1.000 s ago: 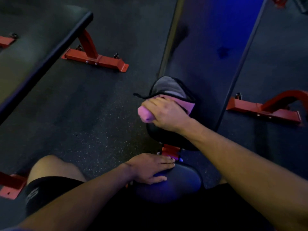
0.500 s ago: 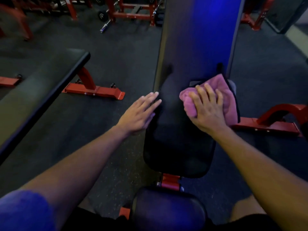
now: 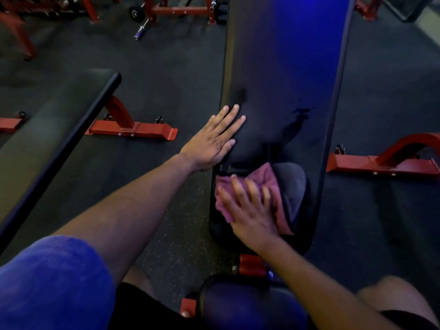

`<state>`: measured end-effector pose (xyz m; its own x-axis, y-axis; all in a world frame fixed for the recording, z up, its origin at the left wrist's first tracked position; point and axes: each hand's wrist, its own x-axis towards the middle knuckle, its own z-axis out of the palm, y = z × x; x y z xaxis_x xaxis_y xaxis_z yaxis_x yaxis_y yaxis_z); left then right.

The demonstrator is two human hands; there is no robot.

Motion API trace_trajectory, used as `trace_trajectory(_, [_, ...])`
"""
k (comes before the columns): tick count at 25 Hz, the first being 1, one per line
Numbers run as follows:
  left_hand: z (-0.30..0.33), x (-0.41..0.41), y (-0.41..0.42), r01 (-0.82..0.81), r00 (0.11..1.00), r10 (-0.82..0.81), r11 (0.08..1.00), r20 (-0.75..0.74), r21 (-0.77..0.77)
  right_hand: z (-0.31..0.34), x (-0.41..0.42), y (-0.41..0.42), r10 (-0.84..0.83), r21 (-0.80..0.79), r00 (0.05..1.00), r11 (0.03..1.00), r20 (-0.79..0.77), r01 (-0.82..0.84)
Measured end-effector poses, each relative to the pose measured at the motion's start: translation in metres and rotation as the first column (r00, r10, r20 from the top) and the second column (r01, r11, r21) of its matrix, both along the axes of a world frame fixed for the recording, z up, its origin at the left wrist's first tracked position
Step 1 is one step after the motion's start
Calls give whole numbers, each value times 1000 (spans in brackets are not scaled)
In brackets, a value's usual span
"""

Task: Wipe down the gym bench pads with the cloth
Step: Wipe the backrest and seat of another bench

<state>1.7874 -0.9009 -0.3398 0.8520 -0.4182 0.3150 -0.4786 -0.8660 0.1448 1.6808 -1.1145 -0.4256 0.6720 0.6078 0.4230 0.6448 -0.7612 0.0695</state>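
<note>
A long black back pad runs away from me down the middle of the view. A pink and grey cloth lies on its near end. My right hand presses flat on the cloth with fingers spread. My left hand rests open against the pad's left edge, further up. The round seat pad sits just below, between my knees, joined by a red bracket.
A second black bench with a red foot stands at the left. A red frame foot lies on the dark rubber floor at the right. Red racks and a barbell end are at the far top.
My right hand has slid the cloth from the pad's right side down toward its near left end. My left hand has stayed on the pad's left edge.
</note>
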Motion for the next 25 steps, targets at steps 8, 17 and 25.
trace_trajectory(8, [-4, -8, -9, -65, 998, 64, 998, -10, -19, 36, 51, -79, -66, 38, 995, 997, 77, 64])
trace_trajectory(17, [-7, -8, -8, -79, 997, 79, 997, -1, 4, -31, -10, -52, 389, -189, 917, 897, -91, -399])
trace_trajectory(25, [-11, -10, -10, -116, 993, 117, 993, -9, 20, 30, 38, -16, 91, -2, 995, 996, -33, -91])
